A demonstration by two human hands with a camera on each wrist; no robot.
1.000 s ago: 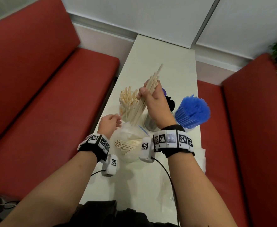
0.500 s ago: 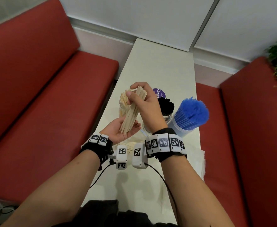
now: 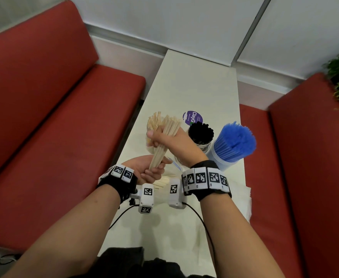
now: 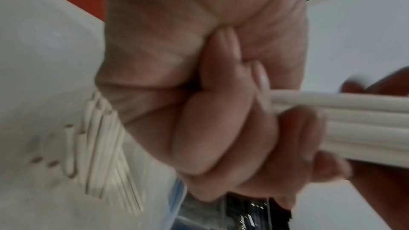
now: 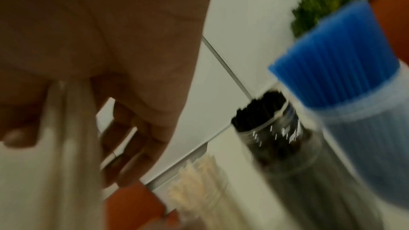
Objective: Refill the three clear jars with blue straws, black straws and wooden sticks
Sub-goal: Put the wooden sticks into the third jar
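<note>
Both hands grip one bundle of wooden sticks point(image 3: 165, 141) above the near part of the white bench point(image 3: 196, 87). The left hand point(image 3: 144, 171) is nearer, fingers curled round the bundle's lower end; in the left wrist view its fingers point(image 4: 221, 111) close tight on the pale sticks. Just beyond it, the right hand point(image 3: 176, 143) wraps the bundle's middle, thumb toward the left, so the sticks slant up and away. Under the hands, more sticks lie in a clear plastic bag point(image 3: 164, 180) on the bench.

Farther out stand three clear jars. The left jar point(image 3: 151, 125), partly hidden behind the bundle, holds wooden sticks upright. The middle jar point(image 3: 201, 144) is packed with black straws point(image 3: 201, 132). To its right, touching or just beside it, the blue straws point(image 3: 234, 142) fan out of the third jar point(image 3: 218, 159). A purple round sticker point(image 3: 192, 118) lies on the bench behind the black straws. Red benches of seating point(image 3: 64, 117) flank both sides.
</note>
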